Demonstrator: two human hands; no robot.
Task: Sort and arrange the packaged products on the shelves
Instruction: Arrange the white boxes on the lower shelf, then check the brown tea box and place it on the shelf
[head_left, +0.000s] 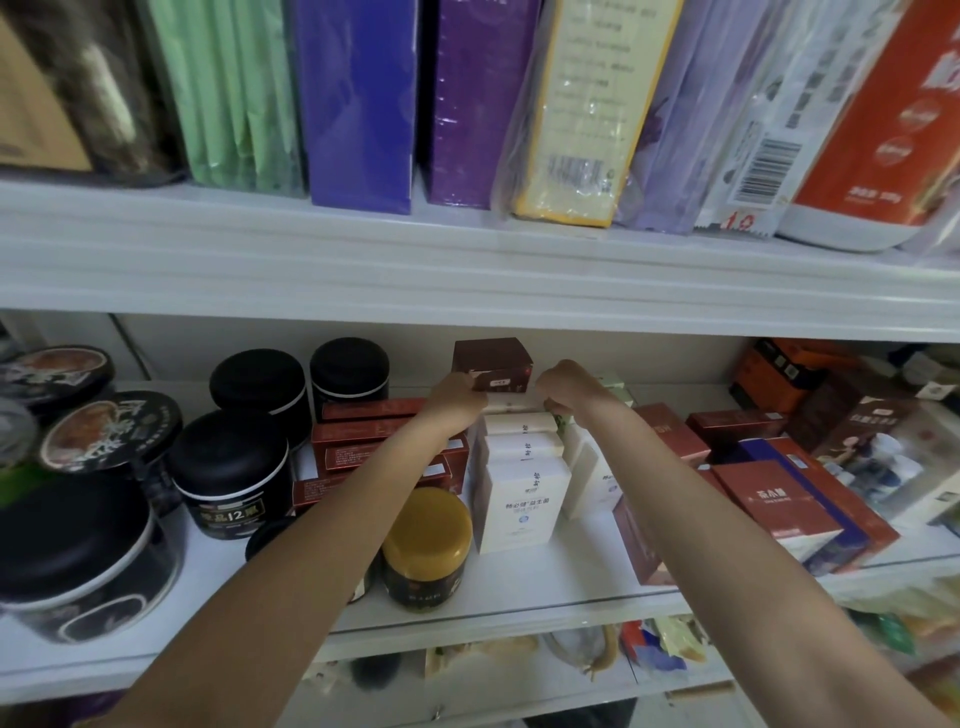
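The white box (511, 402) stands just in front of the brown box (492, 364), heading the row (519, 467) that runs forward from it, probably being squared into line. Left hand (457, 397) and right hand (563, 387) clasp its two sides with curled fingers, both arms stretched deep over the shelf (519, 587).

The white upper shelf (363, 260) carries upright green packets (234, 93), a blue box (358, 104), a purple box (478, 104) and a red-and-white tub (883, 130). The middle shelf (545, 577) carries black jars (234, 467) at left, a gold-lidded jar (426, 545) in front, red boxes (374, 441), and white boxes (519, 499) in a row running front to back.
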